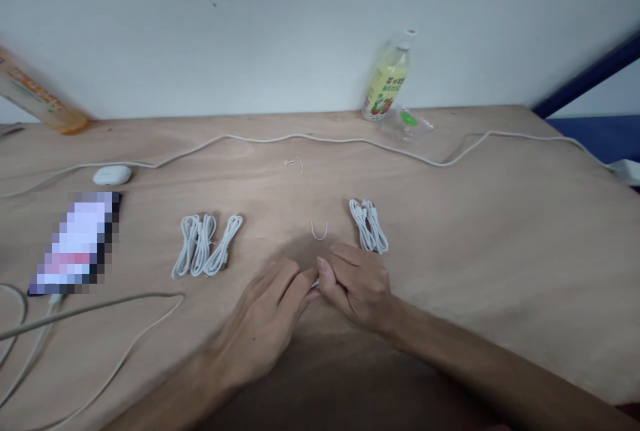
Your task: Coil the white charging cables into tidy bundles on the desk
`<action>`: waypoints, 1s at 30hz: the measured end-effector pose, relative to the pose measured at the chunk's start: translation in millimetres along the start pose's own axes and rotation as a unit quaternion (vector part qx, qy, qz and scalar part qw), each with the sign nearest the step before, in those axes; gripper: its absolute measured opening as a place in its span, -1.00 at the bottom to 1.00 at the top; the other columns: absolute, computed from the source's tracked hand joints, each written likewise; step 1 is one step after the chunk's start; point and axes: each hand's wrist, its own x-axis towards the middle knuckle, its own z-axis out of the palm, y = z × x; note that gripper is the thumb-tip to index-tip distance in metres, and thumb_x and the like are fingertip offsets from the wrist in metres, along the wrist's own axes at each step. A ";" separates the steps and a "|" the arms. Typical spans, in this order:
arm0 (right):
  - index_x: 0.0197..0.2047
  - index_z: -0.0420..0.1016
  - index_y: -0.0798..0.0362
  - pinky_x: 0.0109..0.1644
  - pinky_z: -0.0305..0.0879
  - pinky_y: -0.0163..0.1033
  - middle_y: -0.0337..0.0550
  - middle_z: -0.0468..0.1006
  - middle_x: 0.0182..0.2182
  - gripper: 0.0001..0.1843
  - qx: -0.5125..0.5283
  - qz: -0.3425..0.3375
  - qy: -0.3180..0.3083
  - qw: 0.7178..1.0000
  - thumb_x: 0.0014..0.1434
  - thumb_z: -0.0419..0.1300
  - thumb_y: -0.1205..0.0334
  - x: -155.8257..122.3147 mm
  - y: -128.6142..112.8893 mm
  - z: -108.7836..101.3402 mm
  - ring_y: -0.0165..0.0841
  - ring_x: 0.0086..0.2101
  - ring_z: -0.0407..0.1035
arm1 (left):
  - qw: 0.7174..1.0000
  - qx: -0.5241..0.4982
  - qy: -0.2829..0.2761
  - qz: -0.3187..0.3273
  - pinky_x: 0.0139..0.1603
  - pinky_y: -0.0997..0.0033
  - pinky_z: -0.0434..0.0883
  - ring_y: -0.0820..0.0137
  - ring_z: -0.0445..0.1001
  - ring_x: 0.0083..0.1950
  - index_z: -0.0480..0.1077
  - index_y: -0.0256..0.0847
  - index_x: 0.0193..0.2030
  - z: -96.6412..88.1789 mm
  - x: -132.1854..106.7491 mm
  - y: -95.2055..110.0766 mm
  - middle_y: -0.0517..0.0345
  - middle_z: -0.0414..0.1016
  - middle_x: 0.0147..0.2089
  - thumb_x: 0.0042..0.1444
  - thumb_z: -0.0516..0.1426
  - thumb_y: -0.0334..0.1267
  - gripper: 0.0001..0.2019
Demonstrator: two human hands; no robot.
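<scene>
My left hand (273, 308) and my right hand (357, 284) meet at the front middle of the table, fingers curled and thumbs close together. Both are closed on something small; only a pale sliver shows between them, the rest hidden by the fingers. Just beyond my hands lies a white twist tie (319, 236) bent into a U. Three coiled white cables (203, 244) lie in a row to the left, each bundled at its middle. Close past my right hand are more coiled white cables (369, 226), apparently two.
Several thin tie pieces (295, 163) lie farther back. At left are a phone (75, 241), white earbud case (113, 175) and loose cables (125, 299). A long white cord (260, 140) crosses the back. Bottles (386, 81) stand by the wall, with a plastic wrapper (406, 123).
</scene>
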 end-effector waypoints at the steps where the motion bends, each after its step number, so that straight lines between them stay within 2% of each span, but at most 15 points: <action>1: -0.50 0.31 0.00 -0.46 0.04 -0.18 -0.31 0.30 -0.58 -0.50 -0.003 -0.001 0.003 1.000 0.53 0.03 0.44 -0.3 0.2 0.2 -0.42 -0.55 0.13 | 1.000 0.006 -0.006 0.000 -0.35 0.37 0.47 0.34 0.45 -0.34 0.35 -0.22 -0.08 0.2 0.5 0.0 0.16 0.47 -0.31 0.65 -0.15 -0.32 -0.69; 4: -0.50 0.30 -0.01 -0.46 0.04 -0.18 -0.31 0.30 -0.59 -0.50 -0.003 -0.001 0.008 1.000 0.53 0.03 0.44 -0.7 0.3 0.9 -0.42 -0.55 0.14 | 1.000 0.026 -0.009 0.000 -0.36 0.33 0.45 0.31 0.42 -0.35 0.35 -0.21 -0.11 1.8 0.9 0.3 0.15 0.46 -0.32 0.64 -0.17 -0.33 -0.67; 8: -0.50 0.27 -0.03 -0.47 0.01 -0.18 -0.33 0.28 -0.60 -0.51 0.006 0.002 0.009 1.000 0.51 0.03 0.46 -0.8 -0.8 1.6 -0.42 -0.55 0.11 | 0.999 0.041 -0.008 0.014 -0.24 0.24 0.48 0.29 0.39 -0.35 0.33 -0.18 -0.24 5.4 -2.1 0.3 0.16 0.44 -0.36 0.63 -0.17 -0.36 -0.61; 13: -0.51 0.25 -0.03 -0.47 -0.01 -0.17 -0.33 0.27 -0.60 -0.50 0.017 -0.007 0.005 1.000 0.50 0.03 0.46 -1.7 -1.4 1.4 -0.43 -0.55 0.08 | 0.999 0.026 -0.002 0.033 -0.22 0.26 0.44 0.29 0.36 -0.34 0.34 -0.20 -0.25 8.1 -4.7 -2.5 0.16 0.41 -0.37 0.63 -0.15 -0.36 -0.60; 20: -0.52 0.27 -0.03 -0.47 -0.03 -0.17 -0.33 0.25 -0.61 -0.48 0.008 -0.004 0.018 1.000 0.53 0.03 0.43 -1.1 0.2 2.2 -0.43 -0.55 0.07 | 0.993 0.114 0.003 0.043 -0.15 0.18 0.44 0.15 0.39 -0.14 0.44 -0.32 -0.08 4.6 0.4 -3.7 -0.15 0.53 -0.08 0.62 -0.11 -0.34 -0.67; 24: -0.52 0.25 -0.03 -0.45 -0.04 -0.15 -0.32 0.24 -0.60 -0.47 0.001 0.004 0.017 1.000 0.53 0.02 0.44 -1.0 -0.8 2.1 -0.42 -0.55 0.07 | 0.991 0.118 0.000 0.059 -0.23 0.19 0.36 0.18 0.34 -0.25 0.44 -0.30 -0.15 5.0 -1.1 -2.9 0.02 0.46 -0.27 0.57 -0.06 -0.45 -0.71; 30: -0.51 0.24 -0.03 -0.45 -0.02 -0.16 -0.33 0.24 -0.59 -0.50 0.012 0.017 0.012 1.000 0.52 0.02 0.44 -2.9 -1.1 2.6 -0.42 -0.55 0.08 | 0.992 0.105 0.017 0.062 -0.21 0.20 0.37 0.20 0.33 -0.26 0.47 -0.44 0.10 2.9 -4.0 -1.4 0.08 0.46 -0.30 0.57 0.00 -0.45 -0.78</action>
